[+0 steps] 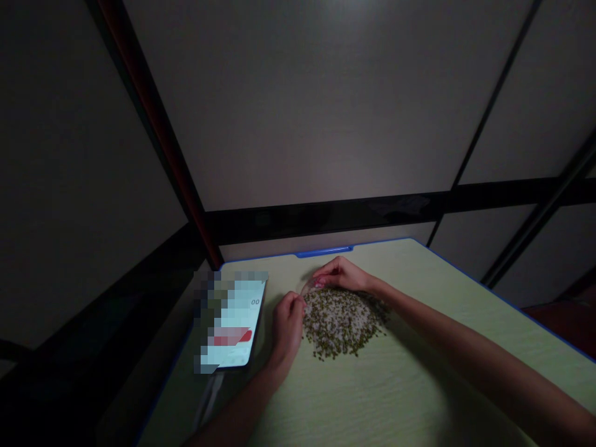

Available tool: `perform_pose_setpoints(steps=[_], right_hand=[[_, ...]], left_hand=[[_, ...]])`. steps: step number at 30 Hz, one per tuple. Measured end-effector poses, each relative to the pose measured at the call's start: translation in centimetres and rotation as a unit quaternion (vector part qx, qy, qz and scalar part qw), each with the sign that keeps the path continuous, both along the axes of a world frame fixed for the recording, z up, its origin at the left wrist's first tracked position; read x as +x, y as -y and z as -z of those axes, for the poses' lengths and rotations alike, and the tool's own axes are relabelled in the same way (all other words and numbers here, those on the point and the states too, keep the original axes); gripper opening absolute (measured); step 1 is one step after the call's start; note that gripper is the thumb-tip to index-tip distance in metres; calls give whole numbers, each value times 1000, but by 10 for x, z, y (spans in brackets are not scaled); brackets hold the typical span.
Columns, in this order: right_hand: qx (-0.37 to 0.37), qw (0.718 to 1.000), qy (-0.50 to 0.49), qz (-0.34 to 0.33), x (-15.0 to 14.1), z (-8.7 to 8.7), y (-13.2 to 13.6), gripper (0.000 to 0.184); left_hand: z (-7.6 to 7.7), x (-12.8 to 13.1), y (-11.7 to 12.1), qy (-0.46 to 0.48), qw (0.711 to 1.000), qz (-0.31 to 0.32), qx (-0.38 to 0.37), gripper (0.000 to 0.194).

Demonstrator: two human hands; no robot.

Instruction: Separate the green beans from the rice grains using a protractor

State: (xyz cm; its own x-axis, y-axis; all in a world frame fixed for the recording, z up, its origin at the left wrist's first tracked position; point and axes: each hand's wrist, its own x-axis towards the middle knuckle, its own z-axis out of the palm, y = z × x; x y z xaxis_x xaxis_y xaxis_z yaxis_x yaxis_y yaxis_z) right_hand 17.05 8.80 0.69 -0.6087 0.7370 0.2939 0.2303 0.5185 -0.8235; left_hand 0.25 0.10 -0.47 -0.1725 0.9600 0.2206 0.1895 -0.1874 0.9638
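A heap of pale rice-like grains mixed with green beans [344,320] lies spread on the table. My left hand [287,323] is closed at the heap's left edge, thumb and fingers pinched together. Over the far edge of the heap, my right hand [343,274] is bent inward with its fingertips pinched. Between the two sets of fingertips stretches a thin, see-through piece that looks like plastic [308,286], and both hands seem to grip it. Its full shape is hidden by the fingers and the dim light.
The pale green table [419,354] has a blue rim and a blue handle [325,251] at its far edge. Left of my left hand leans a lit phone [237,323], partly blurred out, with a white cable [209,397]. Cabinet panels [326,124] stand right behind the table.
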Motion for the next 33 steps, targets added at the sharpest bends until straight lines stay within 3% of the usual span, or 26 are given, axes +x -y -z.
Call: perform_pose_setpoints(steps=[7,13,22,28,33], right_hand=[[97,993,68,30,9,-9,31,22],[141,983,102,57,18,-8,46,25],[167,977,127,23,33,-22,62,25],[179,976,102,72,33,-36,54,23],[157,975,65,141,24,-24,29,23]], left_hand=[[-4,0,1,-2,1000,4,-5,15],[-1,1,-2,3,1000,-2,-7,17],[-2,1,1,4,1000,-2,-11,15],[0,1,-1,3,1000,-3,-5,16],[3,0,-1,3,1000,-1,2,15]])
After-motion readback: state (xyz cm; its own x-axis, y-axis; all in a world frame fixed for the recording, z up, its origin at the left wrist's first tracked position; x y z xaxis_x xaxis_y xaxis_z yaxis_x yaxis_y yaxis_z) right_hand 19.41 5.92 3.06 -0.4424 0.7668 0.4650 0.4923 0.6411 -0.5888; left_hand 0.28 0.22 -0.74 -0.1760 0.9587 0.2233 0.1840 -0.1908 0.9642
